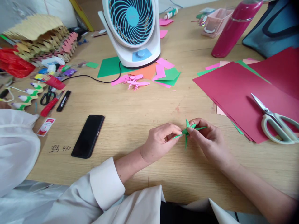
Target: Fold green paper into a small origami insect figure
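Note:
A small folded green paper figure (pixel 186 131) with several thin pointed arms is held between both hands, just above the wooden table (pixel 130 109). My left hand (pixel 161 138) pinches its left side with thumb and fingertips. On the other side, the thumb and fingers of my right hand (pixel 207 140) grip its body, and one long green point sticks out past them. My fingertips cover part of the folds. Beyond the hands, folded pink paper figures (pixel 137 84) lie next to loose pink, orange and green paper pieces.
A white fan (pixel 140 57) stands at the back, its black cord running left. Scissors (pixel 275 121) lie on red paper sheets (pixel 233 93) at right, near a magenta flask (pixel 233 31). A black phone (pixel 88 137), a red-handled knife (pixel 50 105) and pens are at left, beside a white sleeve (pixel 16 149).

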`<state>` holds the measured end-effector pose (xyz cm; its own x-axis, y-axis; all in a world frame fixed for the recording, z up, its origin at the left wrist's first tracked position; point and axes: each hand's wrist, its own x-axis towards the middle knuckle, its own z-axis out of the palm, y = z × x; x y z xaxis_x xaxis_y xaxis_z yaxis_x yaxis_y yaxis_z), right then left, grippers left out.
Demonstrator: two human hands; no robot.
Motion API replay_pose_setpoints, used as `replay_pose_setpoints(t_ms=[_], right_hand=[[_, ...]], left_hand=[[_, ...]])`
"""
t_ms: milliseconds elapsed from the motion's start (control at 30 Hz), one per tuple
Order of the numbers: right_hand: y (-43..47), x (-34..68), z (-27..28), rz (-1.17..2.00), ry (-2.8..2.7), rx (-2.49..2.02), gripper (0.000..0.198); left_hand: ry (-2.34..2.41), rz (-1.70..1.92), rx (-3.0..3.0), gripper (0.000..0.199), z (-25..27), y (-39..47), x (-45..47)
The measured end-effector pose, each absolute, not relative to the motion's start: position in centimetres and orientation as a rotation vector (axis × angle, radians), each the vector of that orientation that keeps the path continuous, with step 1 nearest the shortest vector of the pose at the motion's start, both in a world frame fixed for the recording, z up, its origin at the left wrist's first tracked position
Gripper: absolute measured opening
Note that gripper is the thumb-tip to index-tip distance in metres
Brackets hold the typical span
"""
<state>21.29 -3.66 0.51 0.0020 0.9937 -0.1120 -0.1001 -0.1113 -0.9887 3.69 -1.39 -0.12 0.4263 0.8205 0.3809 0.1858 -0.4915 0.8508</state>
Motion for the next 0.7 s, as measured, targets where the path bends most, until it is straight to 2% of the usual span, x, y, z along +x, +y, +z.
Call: replay_pose_setpoints(t_ms=[167,400,700], right_hand=[[-3.73,21.3,0.61,1.344,-1.074,-1.217,0.021],[-3.75,21.34,0.78,1.357,-1.122,-1.22,0.026],[-3.74,21.26,0.5,1.326,-1.136,-1.237,0.024]], left_hand=[[0.916,1.061,2.022,0.004,-0.18,-1.23,3.57],[0.924,1.02,2.184,0.009,0.0,-1.22,3.73],[0.926,1.005,1.591,0.01,-0.11,-1.43,4.51]])
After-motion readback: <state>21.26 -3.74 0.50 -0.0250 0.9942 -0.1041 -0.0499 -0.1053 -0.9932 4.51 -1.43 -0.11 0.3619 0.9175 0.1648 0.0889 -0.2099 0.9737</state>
